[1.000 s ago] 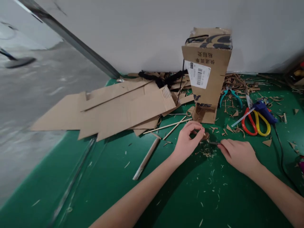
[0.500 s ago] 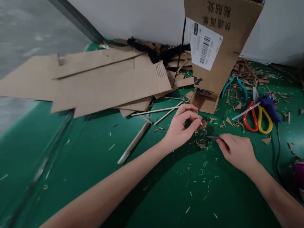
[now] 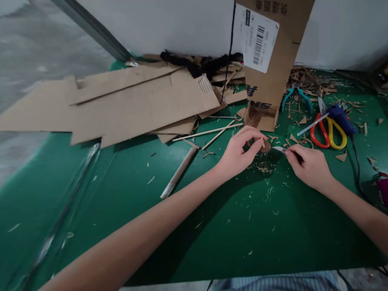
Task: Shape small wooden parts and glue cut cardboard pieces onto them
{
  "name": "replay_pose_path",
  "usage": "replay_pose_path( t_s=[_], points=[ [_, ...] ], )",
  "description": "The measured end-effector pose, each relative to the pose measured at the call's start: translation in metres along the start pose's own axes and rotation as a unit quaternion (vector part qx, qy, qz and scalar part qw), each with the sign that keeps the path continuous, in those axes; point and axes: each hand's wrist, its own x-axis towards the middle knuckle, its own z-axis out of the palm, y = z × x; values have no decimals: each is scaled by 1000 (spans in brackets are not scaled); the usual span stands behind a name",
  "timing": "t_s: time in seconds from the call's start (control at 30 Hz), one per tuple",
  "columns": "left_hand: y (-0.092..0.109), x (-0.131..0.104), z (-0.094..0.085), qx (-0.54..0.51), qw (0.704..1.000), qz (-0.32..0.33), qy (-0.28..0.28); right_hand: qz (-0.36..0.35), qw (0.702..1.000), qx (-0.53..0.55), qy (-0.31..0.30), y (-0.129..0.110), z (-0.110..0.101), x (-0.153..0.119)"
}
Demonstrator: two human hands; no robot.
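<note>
My left hand [image 3: 244, 149] is closed in a pinch on a small brown disc [image 3: 266, 147] with a short pale stick end showing at the fingertips. Just to the right, my right hand [image 3: 307, 163] grips a small knife blade [image 3: 279, 149], its tip pointing left at the disc with a slight gap between them. The knife's handle is hidden in the fingers. Below the disc lies a little heap of pale shavings [image 3: 264, 167] on the green tabletop [image 3: 212, 242].
A tall cardboard box [image 3: 269, 81] stands behind my hands. To the right are scissors [image 3: 329, 131], a blue glue gun [image 3: 342, 119] and teal pliers [image 3: 297, 97]. Flat cardboard sheets [image 3: 136, 105], thin wooden sticks [image 3: 209, 131] and a rolled tube [image 3: 179, 171] lie left.
The view has shifted, bringing the table's near edge into sight. My right hand has raised the blade from beside the shavings to the disc's level. The disc shows more from my left fingers.
</note>
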Motion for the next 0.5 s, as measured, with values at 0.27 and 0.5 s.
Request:
replay_pose_path(
  t_s=[0.27,0.5],
  points=[
    [-1,-4,1,-39,995,-60,68,99,986,85,104,-12,7,18],
    [-1,-2,-1,-115,987,-89,66,9,991,119,63,-14,6,17]
  ],
)
